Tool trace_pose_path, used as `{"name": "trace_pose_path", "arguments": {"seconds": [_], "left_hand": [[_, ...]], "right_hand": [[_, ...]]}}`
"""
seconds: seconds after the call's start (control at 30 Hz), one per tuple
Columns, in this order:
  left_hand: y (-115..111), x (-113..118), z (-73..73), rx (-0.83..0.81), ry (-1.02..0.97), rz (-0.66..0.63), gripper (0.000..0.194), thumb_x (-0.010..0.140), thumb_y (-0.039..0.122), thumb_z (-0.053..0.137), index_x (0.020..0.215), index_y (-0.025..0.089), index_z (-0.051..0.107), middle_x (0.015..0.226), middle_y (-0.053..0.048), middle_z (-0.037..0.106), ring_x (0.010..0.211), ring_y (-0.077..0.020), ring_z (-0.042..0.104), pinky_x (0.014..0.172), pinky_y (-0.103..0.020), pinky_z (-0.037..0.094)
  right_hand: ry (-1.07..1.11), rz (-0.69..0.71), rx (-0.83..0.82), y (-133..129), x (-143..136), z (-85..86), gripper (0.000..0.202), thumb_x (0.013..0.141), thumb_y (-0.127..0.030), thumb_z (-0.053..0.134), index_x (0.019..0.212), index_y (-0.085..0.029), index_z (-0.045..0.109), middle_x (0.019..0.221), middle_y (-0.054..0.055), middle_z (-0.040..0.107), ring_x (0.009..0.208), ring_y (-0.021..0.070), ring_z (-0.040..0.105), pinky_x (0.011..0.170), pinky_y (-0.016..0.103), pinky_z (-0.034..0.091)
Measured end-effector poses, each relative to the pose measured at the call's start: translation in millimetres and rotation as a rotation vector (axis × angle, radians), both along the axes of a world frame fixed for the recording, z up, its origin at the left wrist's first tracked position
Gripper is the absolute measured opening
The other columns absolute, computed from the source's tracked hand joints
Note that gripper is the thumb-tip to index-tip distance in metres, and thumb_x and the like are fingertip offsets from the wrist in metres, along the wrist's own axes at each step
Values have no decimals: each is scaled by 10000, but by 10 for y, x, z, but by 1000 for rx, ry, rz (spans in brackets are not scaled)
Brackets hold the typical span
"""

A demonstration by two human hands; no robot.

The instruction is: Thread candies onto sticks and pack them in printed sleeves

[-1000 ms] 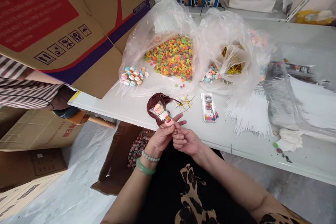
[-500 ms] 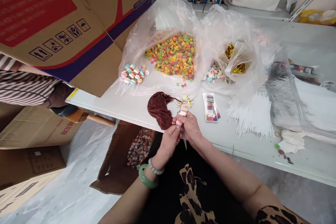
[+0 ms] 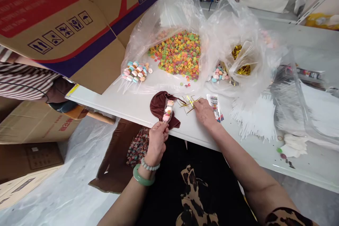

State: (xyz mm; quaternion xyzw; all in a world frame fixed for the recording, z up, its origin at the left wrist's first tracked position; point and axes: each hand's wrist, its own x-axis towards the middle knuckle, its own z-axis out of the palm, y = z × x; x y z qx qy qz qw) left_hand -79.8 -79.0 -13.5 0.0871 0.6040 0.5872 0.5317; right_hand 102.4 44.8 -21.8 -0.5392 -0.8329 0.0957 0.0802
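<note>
In my left hand (image 3: 158, 136) is the lower end of a wrapped candy stick (image 3: 168, 110), pale pink and white pieces stacked in a clear wrapper and tilted upward over the table edge. Behind it lies a dark brown cloth (image 3: 158, 105). My right hand (image 3: 206, 113) rests low over a small pile of gold twist ties (image 3: 188, 103), its fingertips pinched on one at the pile's right end. Just beyond that hand are printed candy wrappers (image 3: 214, 103), partly covered by it.
Clear bags hold colourful ring candies (image 3: 182, 54) and gold ties (image 3: 243, 70). Candy sticks (image 3: 135, 72) lie left, white sticks (image 3: 255, 116) right. A large cardboard box (image 3: 100, 56) stands at left; an open carton (image 3: 111, 162) of wrapped candies is below. Another person's striped sleeve (image 3: 29, 81) shows.
My hands have moved apart. The left one carries the candy stick leftward in front of the cloth, while the right has let go of it and reached the gold twist ties.
</note>
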Motion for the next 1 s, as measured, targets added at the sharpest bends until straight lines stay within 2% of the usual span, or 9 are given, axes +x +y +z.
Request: {"name": "trace_pose_path", "arguments": {"seconds": [0.1,0.2,0.27,0.4,0.53,0.67,0.77,0.9,1.0], "left_hand": [[28,-2,76,-11,-14,22,216,617,299,685,594,155,525,459,55,438,345,-13,261,350,-158,106],[63,-8,114,-33,-26,53,219,642,314,659,592,160,511,456,54,436,338,-12,248,348,-160,103],[82,-7,116,-10,-19,34,244,646,327,682,600,156,514,474,55,452,341,-6,238,348,-161,103],[94,49,103,68,-2,-99,295,606,352,761,672,143,563,536,48,514,354,-6,289,350,-161,146],[91,203,114,59,-27,-203,339,615,399,773,721,143,578,563,45,538,332,-4,273,337,-172,108],[80,341,131,75,-99,-241,364,632,405,777,674,155,516,520,71,466,336,4,234,341,-168,91],[65,360,123,85,-154,-272,391,613,409,802,703,153,520,525,77,452,345,6,232,347,-165,95],[53,366,91,89,-145,-260,419,611,436,809,689,155,508,530,71,456,356,3,248,357,-164,114],[57,394,64,98,-102,-210,432,626,451,799,658,164,477,515,72,456,362,1,251,363,-164,121]], "right_hand": [[-145,57,67,-76,-1,-20,235,915,-109,427,878,-156,654,971,126,606,926,251,483,746,339,337],[-170,66,107,-178,47,-27,243,912,-86,399,918,-138,636,936,120,620,889,248,496,752,346,321],[-109,50,81,-216,127,-31,245,909,-82,394,942,-140,630,873,100,628,850,235,512,753,336,326],[152,-4,2,-297,244,33,249,878,-81,427,950,-183,642,828,55,646,822,209,546,741,301,362],[368,0,136,-557,47,209,228,900,-125,437,844,-203,644,811,39,644,819,193,551,745,297,375],[239,118,357,-818,-270,298,202,893,-156,476,760,-181,625,733,65,603,756,218,489,705,346,320],[208,143,397,-881,-342,260,225,911,-161,466,745,-177,616,718,71,593,744,222,464,692,358,298],[418,140,232,-872,-332,135,232,918,-162,444,769,-188,620,744,62,608,772,211,490,723,345,336],[793,-84,-132,-845,-343,42,124,861,-220,526,763,-201,600,700,16,579,706,176,506,685,309,381]]}}
